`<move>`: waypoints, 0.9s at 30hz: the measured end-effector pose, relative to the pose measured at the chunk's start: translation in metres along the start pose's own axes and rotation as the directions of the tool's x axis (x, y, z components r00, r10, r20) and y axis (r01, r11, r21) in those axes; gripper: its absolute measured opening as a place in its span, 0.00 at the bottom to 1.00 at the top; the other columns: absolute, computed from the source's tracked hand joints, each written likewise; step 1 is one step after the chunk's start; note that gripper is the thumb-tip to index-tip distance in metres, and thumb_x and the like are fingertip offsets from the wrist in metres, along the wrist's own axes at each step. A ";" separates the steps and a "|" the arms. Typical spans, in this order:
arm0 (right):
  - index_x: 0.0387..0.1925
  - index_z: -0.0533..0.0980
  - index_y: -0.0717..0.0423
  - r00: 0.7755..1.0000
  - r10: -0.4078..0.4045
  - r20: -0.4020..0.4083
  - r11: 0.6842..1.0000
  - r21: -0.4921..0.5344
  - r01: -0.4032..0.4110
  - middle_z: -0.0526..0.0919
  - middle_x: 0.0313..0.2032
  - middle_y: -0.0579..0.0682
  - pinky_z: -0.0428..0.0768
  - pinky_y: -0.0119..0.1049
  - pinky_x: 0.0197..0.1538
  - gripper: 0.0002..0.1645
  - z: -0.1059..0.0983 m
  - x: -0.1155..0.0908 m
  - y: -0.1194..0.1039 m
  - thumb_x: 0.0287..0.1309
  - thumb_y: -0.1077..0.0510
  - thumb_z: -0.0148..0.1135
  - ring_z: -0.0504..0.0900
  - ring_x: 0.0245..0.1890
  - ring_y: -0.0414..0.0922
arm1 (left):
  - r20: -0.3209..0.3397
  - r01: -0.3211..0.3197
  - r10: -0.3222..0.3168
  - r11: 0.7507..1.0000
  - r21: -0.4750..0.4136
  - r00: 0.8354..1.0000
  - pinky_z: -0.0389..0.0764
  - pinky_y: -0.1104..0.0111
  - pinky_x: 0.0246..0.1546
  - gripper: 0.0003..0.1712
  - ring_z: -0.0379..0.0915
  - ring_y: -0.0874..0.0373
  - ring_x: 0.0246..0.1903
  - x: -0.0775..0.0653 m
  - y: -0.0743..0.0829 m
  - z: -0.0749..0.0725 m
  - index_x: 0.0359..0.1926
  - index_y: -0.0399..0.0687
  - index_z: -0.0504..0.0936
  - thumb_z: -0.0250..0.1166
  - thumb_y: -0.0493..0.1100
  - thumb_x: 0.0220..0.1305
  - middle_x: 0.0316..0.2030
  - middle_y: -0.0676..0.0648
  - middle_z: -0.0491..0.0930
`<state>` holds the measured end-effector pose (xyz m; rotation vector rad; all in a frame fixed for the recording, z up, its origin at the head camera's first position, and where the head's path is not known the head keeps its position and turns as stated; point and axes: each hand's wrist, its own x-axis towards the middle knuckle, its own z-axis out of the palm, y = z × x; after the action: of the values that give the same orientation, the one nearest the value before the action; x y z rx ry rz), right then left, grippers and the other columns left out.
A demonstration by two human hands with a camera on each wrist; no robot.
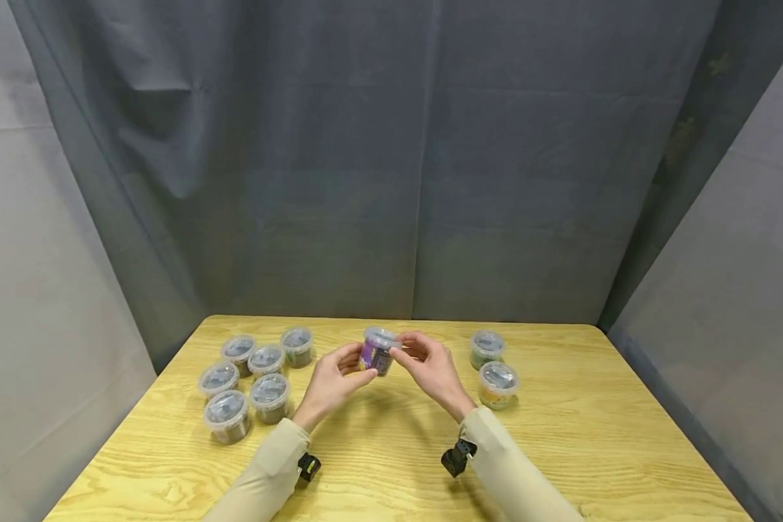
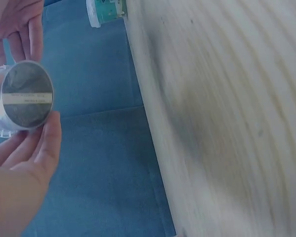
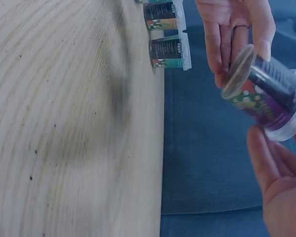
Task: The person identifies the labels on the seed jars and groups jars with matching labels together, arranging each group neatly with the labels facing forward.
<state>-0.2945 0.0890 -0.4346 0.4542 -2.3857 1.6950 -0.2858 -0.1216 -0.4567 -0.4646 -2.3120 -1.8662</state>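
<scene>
Both hands hold one small clear-lidded plastic tub (image 1: 377,351) with a purple and dark label, raised above the table. My left hand (image 1: 336,382) pinches it from the left, thumb at the front low on its side. From the right, my right hand (image 1: 433,370) grips it near the lid rim with thumb and fingers. In the left wrist view the tub's round base (image 2: 27,106) faces the camera, with a pale printed strip across it. The right wrist view shows the tub's label (image 3: 266,101) with purple, green and red patches.
On the wooden table (image 1: 391,464), several lidded tubs (image 1: 270,391) stand grouped at the left. Two more stand at the right, a green-labelled tub (image 1: 486,349) behind a yellow-orange one (image 1: 497,384). A grey curtain (image 1: 391,181) hangs behind the table's far edge.
</scene>
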 end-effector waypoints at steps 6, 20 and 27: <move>0.45 0.82 0.45 0.999 0.027 -0.023 0.998 -0.051 -0.028 0.87 0.47 0.48 0.84 0.43 0.52 0.19 -0.002 -0.001 -0.007 0.55 0.43 0.71 0.85 0.48 0.47 | -0.082 -0.069 0.077 0.993 0.099 0.994 0.81 0.56 0.55 0.34 0.82 0.46 0.50 0.000 0.002 0.009 0.59 0.38 0.77 0.77 0.41 0.51 0.51 0.37 0.83; 0.36 0.80 0.52 0.997 0.066 -0.046 0.994 0.087 -0.062 0.86 0.37 0.49 0.84 0.34 0.44 0.19 -0.019 -0.003 0.003 0.47 0.46 0.77 0.86 0.39 0.42 | 0.069 -0.106 0.100 0.991 0.086 0.993 0.81 0.56 0.56 0.33 0.78 0.47 0.56 0.001 0.004 0.015 0.64 0.40 0.73 0.72 0.42 0.58 0.57 0.39 0.79; 0.39 0.78 0.58 0.998 0.054 0.015 0.987 0.153 -0.056 0.86 0.41 0.53 0.84 0.33 0.47 0.19 -0.025 -0.005 0.000 0.51 0.51 0.75 0.86 0.42 0.44 | 0.113 -0.055 0.051 0.998 0.035 0.992 0.77 0.55 0.61 0.36 0.76 0.45 0.57 0.001 0.009 0.017 0.66 0.35 0.70 0.72 0.39 0.58 0.59 0.36 0.77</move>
<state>-0.2907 0.1133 -0.4278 0.4248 -2.3054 1.9142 -0.2825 -0.1029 -0.4520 -0.6350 -2.3755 -1.8122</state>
